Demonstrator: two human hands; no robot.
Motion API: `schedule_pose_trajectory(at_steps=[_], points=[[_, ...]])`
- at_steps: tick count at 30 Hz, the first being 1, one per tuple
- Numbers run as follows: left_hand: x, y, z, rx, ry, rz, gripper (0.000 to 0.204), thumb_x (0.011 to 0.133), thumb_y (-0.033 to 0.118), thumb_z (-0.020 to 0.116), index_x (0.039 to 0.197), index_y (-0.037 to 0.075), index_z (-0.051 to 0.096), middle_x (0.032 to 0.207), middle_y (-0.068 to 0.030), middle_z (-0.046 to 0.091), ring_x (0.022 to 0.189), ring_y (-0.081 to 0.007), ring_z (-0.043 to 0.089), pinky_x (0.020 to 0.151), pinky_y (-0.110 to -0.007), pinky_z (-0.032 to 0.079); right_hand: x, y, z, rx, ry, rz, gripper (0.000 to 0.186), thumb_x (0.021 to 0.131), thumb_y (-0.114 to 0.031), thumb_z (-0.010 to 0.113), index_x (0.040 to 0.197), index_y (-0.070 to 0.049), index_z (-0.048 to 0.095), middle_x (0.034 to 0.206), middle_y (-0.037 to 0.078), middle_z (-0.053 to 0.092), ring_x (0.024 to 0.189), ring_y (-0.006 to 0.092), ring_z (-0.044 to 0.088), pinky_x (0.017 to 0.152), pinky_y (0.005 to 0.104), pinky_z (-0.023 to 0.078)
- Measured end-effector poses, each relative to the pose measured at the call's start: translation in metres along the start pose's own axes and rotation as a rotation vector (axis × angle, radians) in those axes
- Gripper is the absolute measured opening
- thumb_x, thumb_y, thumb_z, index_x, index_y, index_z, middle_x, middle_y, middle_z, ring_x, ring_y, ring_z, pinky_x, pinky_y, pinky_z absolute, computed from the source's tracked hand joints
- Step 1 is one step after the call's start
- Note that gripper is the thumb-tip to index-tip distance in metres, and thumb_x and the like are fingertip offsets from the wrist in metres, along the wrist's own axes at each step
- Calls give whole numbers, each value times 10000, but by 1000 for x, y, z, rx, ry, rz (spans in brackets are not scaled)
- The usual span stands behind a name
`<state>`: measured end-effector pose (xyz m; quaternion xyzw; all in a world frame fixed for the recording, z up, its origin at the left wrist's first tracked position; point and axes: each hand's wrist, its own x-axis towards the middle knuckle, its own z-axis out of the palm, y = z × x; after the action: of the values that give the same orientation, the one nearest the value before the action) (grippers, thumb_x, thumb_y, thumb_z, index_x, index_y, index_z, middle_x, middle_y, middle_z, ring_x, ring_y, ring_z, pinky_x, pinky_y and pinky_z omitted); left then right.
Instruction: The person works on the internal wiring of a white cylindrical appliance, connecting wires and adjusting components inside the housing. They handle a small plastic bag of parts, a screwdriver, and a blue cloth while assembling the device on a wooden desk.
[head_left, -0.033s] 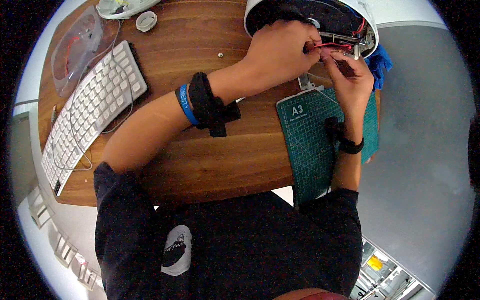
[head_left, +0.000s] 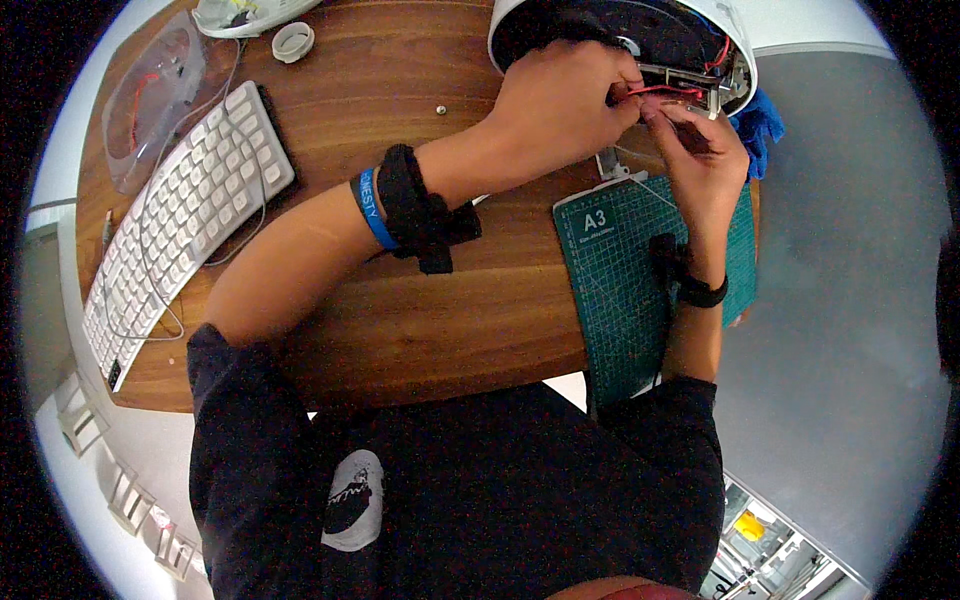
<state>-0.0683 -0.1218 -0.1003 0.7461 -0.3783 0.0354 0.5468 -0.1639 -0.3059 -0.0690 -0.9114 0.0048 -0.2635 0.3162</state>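
At the far right of the table stands a round white housing (head_left: 751, 60), its open side toward me, with a dark inside, metal parts and wires. A thin red wire (head_left: 660, 89) runs from those parts to the fingertips of my left hand (head_left: 565, 100), which pinch it. Close beside them, my right hand (head_left: 707, 155) has its thumb and fingers drawn together at the housing's near edge. What its fingertips hold, if anything, is too small to make out. Below my hands lies a green cutting mat (head_left: 625, 270), partly covered by my right forearm.
A white keyboard (head_left: 190, 215) with a grey cable lies at the left. Beyond it are a clear plastic bag (head_left: 150, 100), a white ring (head_left: 293, 43) and a white shell (head_left: 245, 18). One small metal piece (head_left: 441, 110) sits mid-table; a blue cloth (head_left: 760, 130) is beside the housing.
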Motion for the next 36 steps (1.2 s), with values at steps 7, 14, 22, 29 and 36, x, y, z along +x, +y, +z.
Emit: schedule_pose_trajectory(at_steps=[7, 14, 22, 29, 36], points=[[0, 0, 0, 7, -8, -9, 212, 918, 252, 740, 1053, 95, 784, 937, -132, 788, 844, -344, 766, 751, -447, 602, 3, 1, -5, -86, -14, -93, 186, 843, -93, 870, 1028, -99, 843, 1023, 115, 786, 891, 217, 768, 771, 299, 589], [1, -2, 2, 25, -4, 16, 224, 937, 271, 734, 1055, 86, 779, 927, -134, 787, 838, -347, 764, 743, -456, 602, -1, 5, -4, -47, 5, -46, 221, 827, -95, 877, 1045, -94, 844, 956, 114, 765, 832, 205, 752, 732, 290, 583], [1, -1, 2, 42, -10, 19, 204, 931, 258, 731, 1040, 92, 777, 921, -136, 783, 832, -348, 761, 742, -454, 605, 0, 10, 0, -43, 20, -37, 227, 818, -90, 881, 1041, -86, 841, 980, 111, 768, 884, 212, 753, 796, 310, 582], [0, -1, 1, 56, 6, 23, 200, 930, 257, 729, 1031, 90, 773, 918, -137, 778, 829, -351, 757, 735, -461, 602, 2, -1, -1, 7, -2, -63, 200, 843, -68, 853, 1041, -95, 843, 1012, 114, 777, 919, 217, 755, 823, 298, 574], [0, -1, 3, 33, 10, 28, 207, 938, 269, 722, 1034, 93, 773, 918, -132, 779, 826, -355, 757, 730, -463, 602, -1, -3, -2, -140, 36, -79, 220, 805, -100, 887, 1022, -122, 853, 948, 112, 768, 858, 219, 751, 764, 310, 584]])
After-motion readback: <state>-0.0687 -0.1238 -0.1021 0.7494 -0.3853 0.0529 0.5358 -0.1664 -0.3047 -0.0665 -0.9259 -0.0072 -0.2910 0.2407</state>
